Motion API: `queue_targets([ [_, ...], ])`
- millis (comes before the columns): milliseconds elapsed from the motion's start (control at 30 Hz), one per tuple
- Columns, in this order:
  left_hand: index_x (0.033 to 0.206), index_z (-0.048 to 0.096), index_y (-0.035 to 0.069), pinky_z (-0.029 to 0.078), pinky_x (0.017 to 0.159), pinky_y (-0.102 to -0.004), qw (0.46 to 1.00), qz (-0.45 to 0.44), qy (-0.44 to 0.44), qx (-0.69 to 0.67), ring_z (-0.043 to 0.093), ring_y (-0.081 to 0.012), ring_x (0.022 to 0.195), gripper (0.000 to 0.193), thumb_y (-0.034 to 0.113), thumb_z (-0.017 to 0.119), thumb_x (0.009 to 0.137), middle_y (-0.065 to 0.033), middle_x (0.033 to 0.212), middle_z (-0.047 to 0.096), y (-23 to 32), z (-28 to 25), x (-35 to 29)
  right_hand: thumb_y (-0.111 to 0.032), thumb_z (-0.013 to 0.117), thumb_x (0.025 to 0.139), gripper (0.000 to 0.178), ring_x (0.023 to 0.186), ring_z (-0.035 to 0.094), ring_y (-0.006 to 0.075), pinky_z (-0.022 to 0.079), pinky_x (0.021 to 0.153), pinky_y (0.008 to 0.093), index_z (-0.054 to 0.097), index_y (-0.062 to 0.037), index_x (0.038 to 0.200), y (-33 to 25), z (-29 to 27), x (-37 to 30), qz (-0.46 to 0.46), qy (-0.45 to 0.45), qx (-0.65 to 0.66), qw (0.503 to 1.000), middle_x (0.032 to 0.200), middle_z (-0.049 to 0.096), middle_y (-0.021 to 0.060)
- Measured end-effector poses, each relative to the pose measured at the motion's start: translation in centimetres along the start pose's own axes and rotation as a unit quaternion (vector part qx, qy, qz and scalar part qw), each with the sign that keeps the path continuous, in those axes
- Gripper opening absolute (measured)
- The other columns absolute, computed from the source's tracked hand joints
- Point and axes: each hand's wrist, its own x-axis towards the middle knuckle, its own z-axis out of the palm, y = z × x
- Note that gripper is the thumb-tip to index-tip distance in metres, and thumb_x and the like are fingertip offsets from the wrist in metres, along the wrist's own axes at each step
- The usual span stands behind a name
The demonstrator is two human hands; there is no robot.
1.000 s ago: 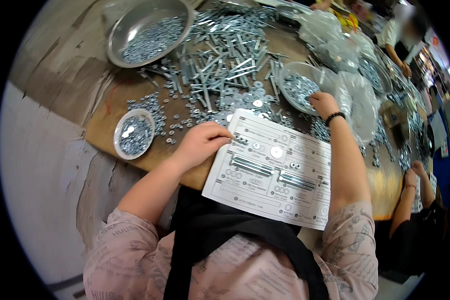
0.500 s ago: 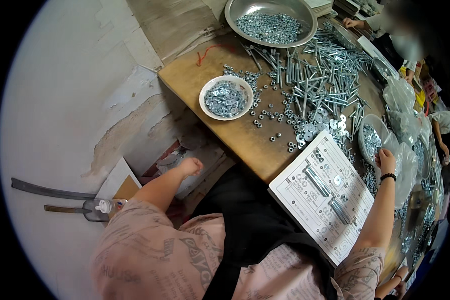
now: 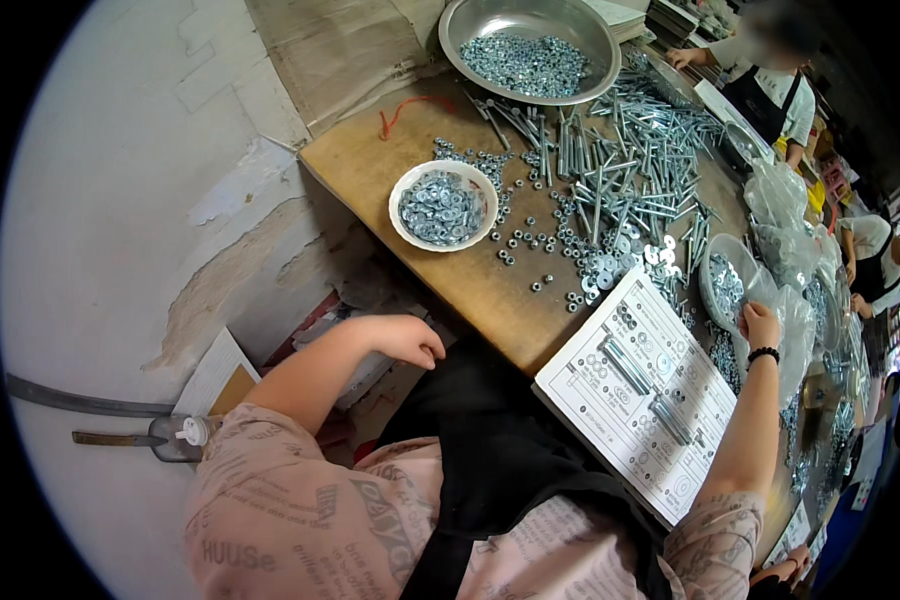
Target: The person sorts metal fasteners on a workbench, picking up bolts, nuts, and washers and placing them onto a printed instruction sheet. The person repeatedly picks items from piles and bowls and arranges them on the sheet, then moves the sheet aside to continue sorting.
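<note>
My right hand point(image 3: 758, 325), with a dark bead bracelet at the wrist, is at the near rim of a translucent plastic bowl point(image 3: 712, 292) of flat washers. Its fingers are pinched together, and what they hold is hidden. My left hand point(image 3: 412, 342) hangs in front of the table's edge above my black apron, fingers curled in, with nothing showing in them. Between my arms lies a white printed sheet on a board point(image 3: 582, 388), with drawings of hardware. Long bolts point(image 3: 625, 365), more bolts point(image 3: 673, 421) and small nuts and washers rest on it.
A white bowl of washers point(image 3: 394, 222) and a steel basin of nuts point(image 3: 450, 40) stand on the table point(image 3: 450, 290). Loose bolts point(image 3: 645, 165) are heaped behind scattered nuts point(image 3: 530, 240). Plastic bags point(image 3: 778, 195) lie right. Other people point(image 3: 770, 95) work along the far side.
My left hand has moved right and slightly down, toward my apron. My right hand stays at the plastic bowl's rim. The view has shifted slightly.
</note>
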Motion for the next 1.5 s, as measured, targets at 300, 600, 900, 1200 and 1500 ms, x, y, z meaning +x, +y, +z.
queue_targets([
  [300, 0.091, 0.065, 0.009, 0.048, 0.074, -0.0339, 0.870, 0.072, 0.451, 0.184, 0.060, -0.0247, 0.084, 0.017, 0.014, 0.066, 0.074, -0.0096, 0.086, 0.062, 4.7, -10.0, 1.7, -0.015, 0.061, 0.083, 0.016, 0.057, 0.056, 0.0084, 0.043, 0.049, 0.0209, 0.065, -0.0021, 0.091, -1.5, 2.5, -1.3, -0.026, 0.004, 0.017, 0.999, 0.071, 0.061, 0.0020],
  [600, 0.075, 0.060, 0.009, 0.045, 0.072, -0.0414, 0.826, -0.015, 0.450, 0.340, 0.057, -0.0289, 0.082, 0.009, 0.011, 0.066, 0.069, -0.0090, 0.080, 0.059, 3.4, -11.6, 4.4, -0.024, 0.058, 0.083, 0.023, 0.053, 0.053, 0.0092, 0.042, 0.050, 0.0242, 0.066, -0.0024, 0.084, -1.6, 1.8, -1.6, -0.050, 0.000, -0.033, 0.998, 0.063, 0.060, 0.0022],
  [900, 0.083, 0.061, 0.006, 0.045, 0.072, -0.0388, 0.876, 0.182, 0.426, 0.133, 0.057, -0.0310, 0.082, 0.009, 0.011, 0.060, 0.075, -0.0115, 0.083, 0.061, 14.2, -6.9, 7.5, -0.020, 0.065, 0.077, 0.026, 0.064, 0.062, 0.0148, 0.048, 0.063, 0.0276, 0.066, -0.0032, 0.097, -1.8, 2.6, -2.0, -0.088, 0.023, -0.097, 0.991, 0.077, 0.066, 0.0078],
  [1200, 0.076, 0.062, 0.013, 0.036, 0.082, -0.0372, 0.893, 0.326, 0.204, 0.236, 0.053, -0.0229, 0.092, 0.004, 0.013, 0.063, 0.073, -0.0013, 0.087, 0.057, 22.8, 2.3, 18.3, -0.015, 0.065, 0.077, 0.026, 0.069, 0.063, 0.0146, 0.048, 0.066, 0.0281, 0.063, -0.0056, 0.102, -1.7, 2.8, -2.4, -0.095, 0.019, -0.082, 0.992, 0.079, 0.065, 0.0066],
  [1500, 0.082, 0.067, 0.016, 0.034, 0.083, -0.0369, 0.896, 0.297, 0.241, 0.225, 0.051, -0.0219, 0.093, 0.010, 0.012, 0.062, 0.074, -0.0010, 0.089, 0.056, 22.7, 2.9, 20.2, -0.011, 0.063, 0.080, 0.016, 0.068, 0.060, 0.0125, 0.047, 0.065, 0.0257, 0.062, -0.0012, 0.092, -0.8, 2.5, -2.8, -0.092, 0.027, 0.017, 0.995, 0.080, 0.065, 0.0059],
])
